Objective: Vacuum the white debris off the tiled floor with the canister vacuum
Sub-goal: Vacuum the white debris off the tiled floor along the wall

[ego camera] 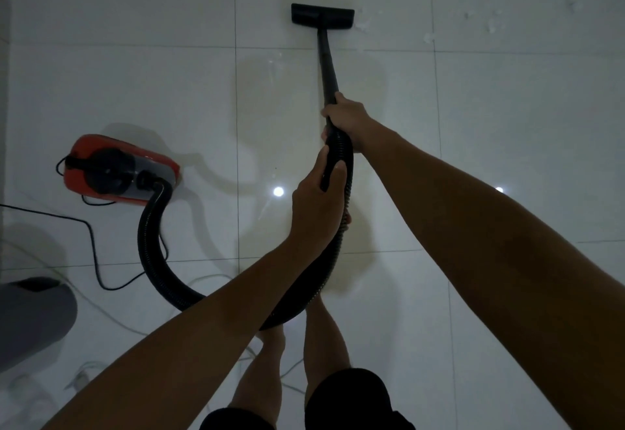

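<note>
A red canister vacuum [118, 172] sits on the white tiled floor [507, 125] at the left. Its black ribbed hose [152, 250] curves down and round, passes under my arms and rises to a black wand [326, 64]. The wand ends in a flat black floor nozzle [322, 14] resting on the tiles ahead. My right hand [348, 118] grips the wand at its lower end. Just below it, my left hand [319, 199] grips the hose. White debris [493, 20] lies scattered to the right of and beyond the nozzle, with a few bits [363, 25] right beside it.
A black power cord [91, 243] trails from the canister across the left floor. A grey rounded object [30, 318] stands at the lower left, with thin white cables [101, 308] lying near it. My bare legs [324, 335] are below the hose loop.
</note>
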